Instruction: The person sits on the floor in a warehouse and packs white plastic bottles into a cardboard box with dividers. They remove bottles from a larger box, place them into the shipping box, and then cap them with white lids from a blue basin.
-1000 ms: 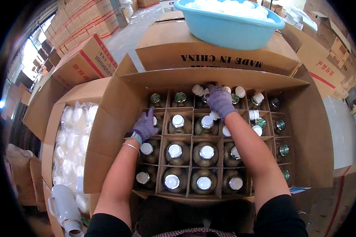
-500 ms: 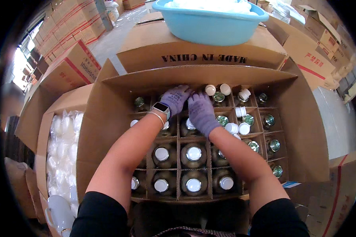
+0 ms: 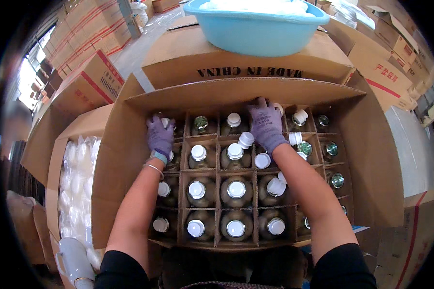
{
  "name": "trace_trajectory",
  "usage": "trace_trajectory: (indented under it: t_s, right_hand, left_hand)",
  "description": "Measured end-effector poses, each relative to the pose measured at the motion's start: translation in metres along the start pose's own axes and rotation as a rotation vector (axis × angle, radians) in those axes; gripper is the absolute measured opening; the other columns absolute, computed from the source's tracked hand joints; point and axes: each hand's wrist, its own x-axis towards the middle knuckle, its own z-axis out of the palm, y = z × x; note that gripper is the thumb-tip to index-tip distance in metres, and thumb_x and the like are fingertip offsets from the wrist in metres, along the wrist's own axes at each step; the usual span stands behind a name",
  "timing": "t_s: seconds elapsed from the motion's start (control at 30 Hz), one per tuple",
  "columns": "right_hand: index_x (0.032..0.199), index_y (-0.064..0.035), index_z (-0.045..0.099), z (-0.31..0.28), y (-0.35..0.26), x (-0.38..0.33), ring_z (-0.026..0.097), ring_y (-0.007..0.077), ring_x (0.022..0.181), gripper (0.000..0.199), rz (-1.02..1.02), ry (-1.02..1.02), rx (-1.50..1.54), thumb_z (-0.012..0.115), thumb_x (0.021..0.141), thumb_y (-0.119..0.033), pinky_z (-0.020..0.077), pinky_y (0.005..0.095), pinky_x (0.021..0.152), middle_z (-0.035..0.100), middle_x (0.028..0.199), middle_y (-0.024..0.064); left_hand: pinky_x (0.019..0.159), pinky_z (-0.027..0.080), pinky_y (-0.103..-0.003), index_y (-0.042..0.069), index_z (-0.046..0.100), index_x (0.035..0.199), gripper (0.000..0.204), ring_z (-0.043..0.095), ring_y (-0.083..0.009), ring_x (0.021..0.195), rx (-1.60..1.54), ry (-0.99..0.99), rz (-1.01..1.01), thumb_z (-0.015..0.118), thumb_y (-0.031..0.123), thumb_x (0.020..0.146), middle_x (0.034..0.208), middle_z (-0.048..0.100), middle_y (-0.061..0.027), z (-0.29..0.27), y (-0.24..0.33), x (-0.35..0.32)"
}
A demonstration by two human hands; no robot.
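Note:
A large cardboard box (image 3: 144,102) holds glass bottles in divided cells. My gloved left hand (image 3: 160,137) is at the far left cell, its fingers closed round a white cap (image 3: 166,122) on the bottle there. Over the far row, right of the middle, my gloved right hand (image 3: 267,124) has its fingers curled down; what they hold is hidden. Beside it lies a loose white cap (image 3: 246,139), with another loose cap (image 3: 262,161) nearer me. White caps top many bottles, such as the capped bottle (image 3: 236,189). Bottles in the right column, like the shiny-mouthed bottle (image 3: 331,149), show no white cap.
Beyond the box, a light blue basin (image 3: 260,36) with white items stands on a closed carton (image 3: 178,55). At left, an open carton (image 3: 53,192) holds plastic-wrapped pale items, with a grey-white jug-like vessel (image 3: 75,262) near me. Stacked cartons (image 3: 89,31) rise behind.
My hands have parted from the far middle cells: the left went left, the right went right. A white cap now shows on the far-row bottle between them. Some loose caps have shifted.

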Motion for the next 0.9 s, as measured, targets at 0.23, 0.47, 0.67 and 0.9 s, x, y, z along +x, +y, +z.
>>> trace_trajectory:
  t_s: [0.23, 0.47, 0.67, 0.9]
  right_hand:
    - [0.113, -0.0122, 0.062, 0.035, 0.009, 0.015, 0.059, 0.038, 0.107, 0.035, 0.062, 0.171, 0.135, 0.069, 0.079, -0.012, 0.0518, 0.0482, 0.09, 0.051, 0.122, 0.0169]
    - [0.122, -0.0086, 0.057, 0.01, -0.107, 0.023, 0.057, 0.0377, 0.113, 0.044, -0.268, 0.069, 0.613, 0.067, 0.085, -0.029, 0.0504, 0.0473, 0.093, 0.055, 0.122, 0.0181]
    - [0.129, -0.0099, 0.061, 0.049, -0.147, 0.063, 0.053, 0.0356, 0.127, 0.057, -0.159, -0.211, 0.181, 0.059, 0.09, -0.051, 0.0447, 0.0515, 0.102, 0.05, 0.141, 0.0181]
    - [0.144, -0.0047, 0.046, 0.049, -0.137, 0.054, 0.043, 0.0444, 0.134, 0.08, -0.126, -0.305, 0.453, 0.055, 0.089, -0.063, 0.0398, 0.0512, 0.109, 0.037, 0.15, 0.0255]
  left_hand:
    - [0.102, 0.046, -0.054, 0.009, 0.038, 0.144, 0.067, 0.055, -0.048, 0.122, 0.372, -0.548, 0.062, 0.061, 0.043, 0.091, 0.142, 0.045, -0.0298, 0.044, -0.034, 0.059]
    - [0.109, 0.039, -0.053, 0.004, 0.02, 0.153, 0.091, 0.046, -0.0505, 0.131, 0.567, -0.755, 0.233, 0.057, 0.053, 0.087, 0.145, 0.043, -0.0338, 0.063, -0.046, 0.059]
    - [0.108, 0.041, -0.052, 0.005, 0.022, 0.153, 0.096, 0.051, -0.0484, 0.127, 0.501, -0.759, 0.138, 0.064, 0.053, 0.081, 0.136, 0.05, -0.0364, 0.037, -0.028, 0.048]
    - [0.105, 0.044, -0.051, 0.005, 0.027, 0.153, 0.089, 0.054, -0.0455, 0.124, 0.507, -0.591, 0.207, 0.062, 0.051, 0.085, 0.145, 0.042, -0.0314, 0.045, -0.031, 0.037]
